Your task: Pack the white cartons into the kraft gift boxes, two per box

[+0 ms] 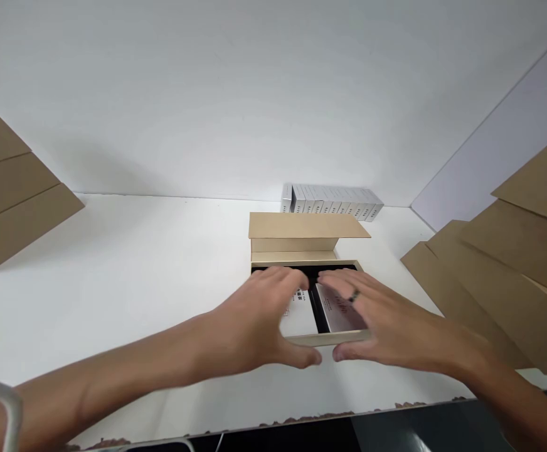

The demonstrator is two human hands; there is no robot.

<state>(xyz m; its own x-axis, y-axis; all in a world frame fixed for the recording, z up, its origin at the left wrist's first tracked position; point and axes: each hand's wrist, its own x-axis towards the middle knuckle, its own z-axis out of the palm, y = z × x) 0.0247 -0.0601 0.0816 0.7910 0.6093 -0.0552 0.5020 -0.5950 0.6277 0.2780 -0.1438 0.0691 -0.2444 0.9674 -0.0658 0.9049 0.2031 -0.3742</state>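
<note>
Centre table (137, 270), the lidded tan box (327, 339) is held open-topped, white pack (302, 319) and pinkish pack (342, 317) nested side by side! Over it, left hand (259, 314) and right hand (381, 320) are spread, nothing grasped; rim contact cannot be told. Pressure is best kept even. Behind, silver cartons (337, 198) are lined up.

Light bright, diffuse; source out of frame. Bench (160, 263) near white; wall (207, 94) greyer toward the top. Soft shadow beside left cardboard (14, 201). Pale glare on dark surface (417, 441), lower edge. Left grip (257, 320) and right grip (384, 320) slightly blurred. Wide-angle stretch toward the edges. Print on far boxes (337, 198) too small to read.
</note>
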